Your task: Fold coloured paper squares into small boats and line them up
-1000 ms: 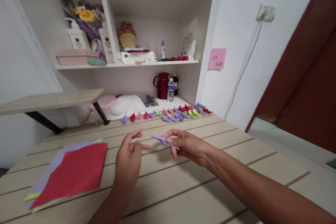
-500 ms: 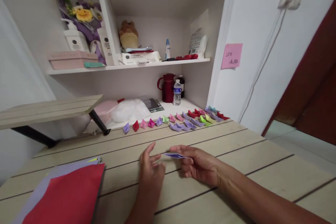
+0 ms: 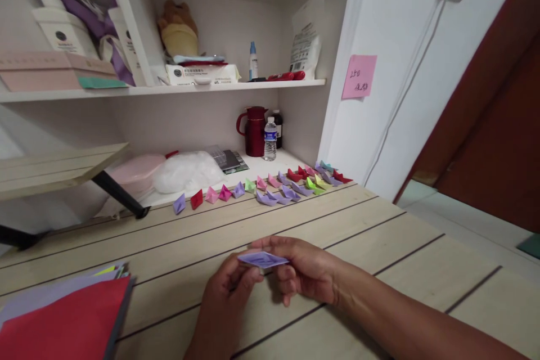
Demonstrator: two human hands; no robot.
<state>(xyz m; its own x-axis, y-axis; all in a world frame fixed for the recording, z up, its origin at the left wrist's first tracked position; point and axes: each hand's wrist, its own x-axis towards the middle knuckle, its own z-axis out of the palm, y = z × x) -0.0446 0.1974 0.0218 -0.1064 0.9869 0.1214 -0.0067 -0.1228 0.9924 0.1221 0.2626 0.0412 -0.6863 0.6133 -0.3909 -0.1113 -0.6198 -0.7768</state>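
Lower left: red sheet (image 3: 63, 320) tops a stack. Lower centre: left hand (image 3: 228, 295), grip pinching the left tip of the purple folded paper (image 3: 262, 260): slim, pointed diamond, darker creased fold mid-body, held over the desk (image 3: 367, 239). Right of it: right hand (image 3: 310, 267), grip holding its right end.

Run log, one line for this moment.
right hand: holding folded purple paper | left hand: at its left end | small multicoloured paper boats: behind, on light wooden table
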